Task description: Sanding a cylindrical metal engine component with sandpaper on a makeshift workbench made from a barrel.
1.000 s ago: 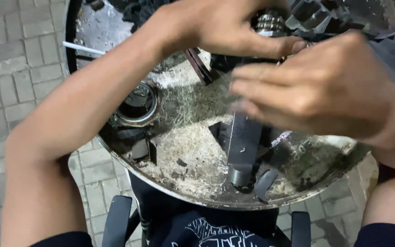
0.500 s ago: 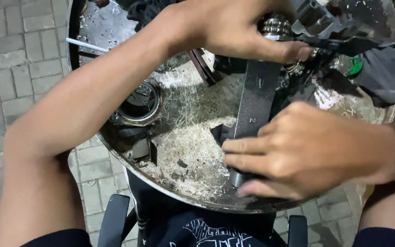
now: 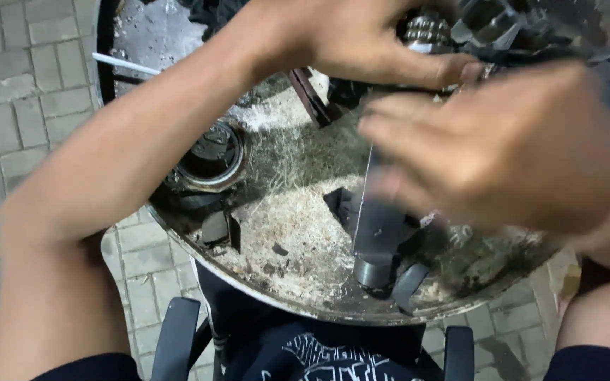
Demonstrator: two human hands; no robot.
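Evidently, the left hand point(image 3: 347, 42) is pinching a small metal part point(image 3: 425, 32) at the round dirty pan's point(image 3: 199, 247) far edge, while the blurred right hand point(image 3: 503, 148) is hovering above the dark flat bar point(image 3: 379, 226); whether its fingers are closed, I cannot tell.

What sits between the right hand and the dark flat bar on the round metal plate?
Nothing visible: the right hand, blurred, is right over the upper end of the dark flat bar on the round metal plate. Actual contact cannot be told. The left hand is farther up.
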